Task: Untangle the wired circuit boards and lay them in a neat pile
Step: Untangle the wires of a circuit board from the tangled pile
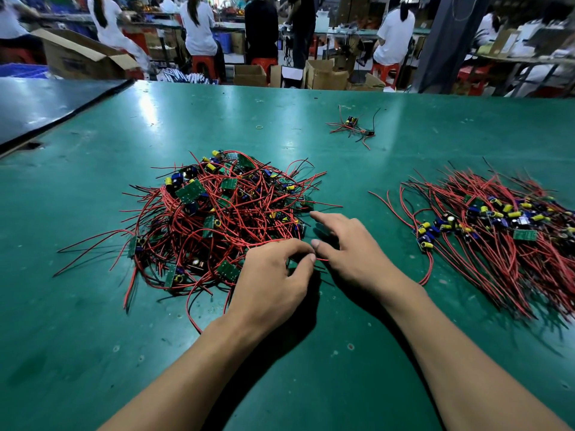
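Observation:
A tangled heap of small green circuit boards (217, 209) with red and black wires lies on the green table, left of centre. To the right lies the sorted pile of boards (504, 225), its wires running roughly parallel. My left hand (273, 281) is at the heap's near right edge, fingers curled and pinching red wires there. My right hand (351, 247) lies just right of it with fingers spread and relaxed over the table, its thumb tip beside a red wire end that my left fingers hold.
The green table (311, 353) spreads all around. A small clump of wired boards (353, 127) sits further back, with a rubber band (259, 127) to its left. Seated people, red stools and cardboard boxes (250, 74) stand beyond the far edge.

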`<state>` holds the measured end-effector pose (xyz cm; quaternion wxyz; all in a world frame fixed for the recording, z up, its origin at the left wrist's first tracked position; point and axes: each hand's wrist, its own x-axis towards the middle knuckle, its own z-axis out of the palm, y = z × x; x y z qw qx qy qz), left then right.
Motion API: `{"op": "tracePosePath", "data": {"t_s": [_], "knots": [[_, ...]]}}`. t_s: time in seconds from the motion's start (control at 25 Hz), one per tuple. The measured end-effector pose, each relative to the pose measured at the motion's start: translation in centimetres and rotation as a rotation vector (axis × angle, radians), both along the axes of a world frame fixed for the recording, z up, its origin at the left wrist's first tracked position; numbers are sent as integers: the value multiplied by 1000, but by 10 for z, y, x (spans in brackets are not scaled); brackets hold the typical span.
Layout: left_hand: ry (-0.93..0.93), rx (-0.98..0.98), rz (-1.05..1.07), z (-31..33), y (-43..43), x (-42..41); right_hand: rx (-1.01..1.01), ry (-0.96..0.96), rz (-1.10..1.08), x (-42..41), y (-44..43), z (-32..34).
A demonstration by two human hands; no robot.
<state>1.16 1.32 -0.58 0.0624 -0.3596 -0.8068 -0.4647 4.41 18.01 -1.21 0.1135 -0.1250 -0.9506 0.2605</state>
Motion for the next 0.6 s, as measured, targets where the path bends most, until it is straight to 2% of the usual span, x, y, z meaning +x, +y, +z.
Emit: {"op": "tracePosePath", "data": {"t_s": [0.12, 0.24, 0.44, 0.6], "knots": [[-49, 93, -5, 2, -2, 1, 85, -34, 72, -1, -3, -1], [-56, 151, -49, 4, -3, 2, 65, -44, 114, -3, -9, -1], [-52, 117, -65, 2, -2, 2, 24, -92, 17, -7, -9, 0], [-60, 143, -27, -2, 1, 0, 62, 17, 27, -1, -19, 2]]}}
